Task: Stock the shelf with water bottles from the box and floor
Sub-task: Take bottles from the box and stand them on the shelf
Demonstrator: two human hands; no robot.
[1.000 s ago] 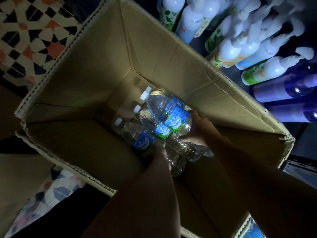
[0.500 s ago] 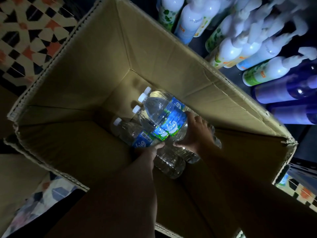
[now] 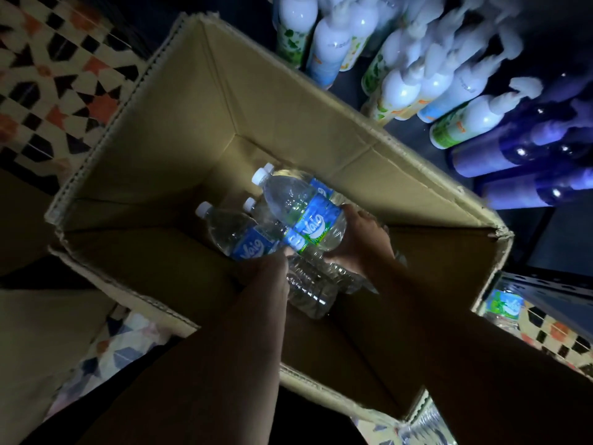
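Left of the box (image 3: 179,123), patterned floor tiles (image 3: 48,75) show in dim light. The box is deep, open cardboard. The water bottles lie on their sides on its bottom, caps pointing toward its far corner and bases toward the person. Their long axes therefore run roughly in line with both forearms, which reach down in from the box's near side.

The left hand (image 3: 266,268) appears closed around the lower body of the left bottle (image 3: 237,232), just below its blue label, though its fingers are mostly hidden. The right hand (image 3: 359,242) grips the top bottle (image 3: 298,207) around its middle, and that bottle rests across others underneath. Each hand is already at its own bottle, so neither is nearer. Lifting probably means drawing them back and up, base first, clear of the near wall.

Right of the box, white spray bottles (image 3: 394,88) and purple bottles (image 3: 513,152) fill a dark shelf. By the box's near right corner, another water bottle (image 3: 503,306) sits beside a metal shelf frame (image 3: 552,287).
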